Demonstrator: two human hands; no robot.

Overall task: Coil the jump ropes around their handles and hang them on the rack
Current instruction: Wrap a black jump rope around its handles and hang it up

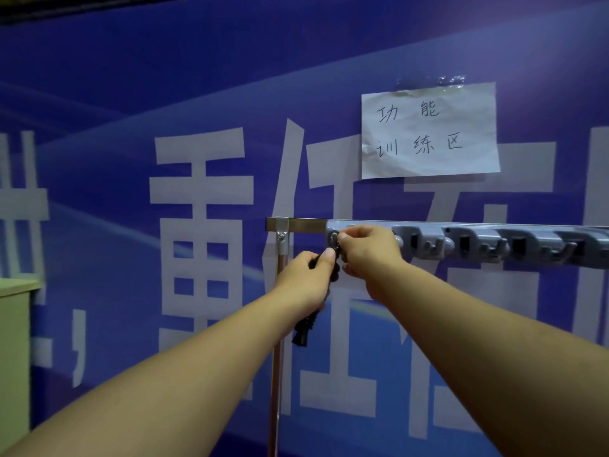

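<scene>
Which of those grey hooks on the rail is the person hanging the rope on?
The leftmost hook, at the end of the grey rack. Both hands meet there, right hand and left hand with the black jump rope; the other hooks are bare.

- Two hands: the left hand and the right hand, both raised to the left end of the rack.
- One rack, a grey hook strip on a metal bar.
- Three free hooks show on the strip right of the hands; the strip runs out of view at the right edge, so the full count cannot be told.
- One jump rope, a black bundle held in the left hand.
- One upright pole under the bar's left end.
- One paper sign taped to the blue banner.
- One pale cabinet at the left edge.
</scene>
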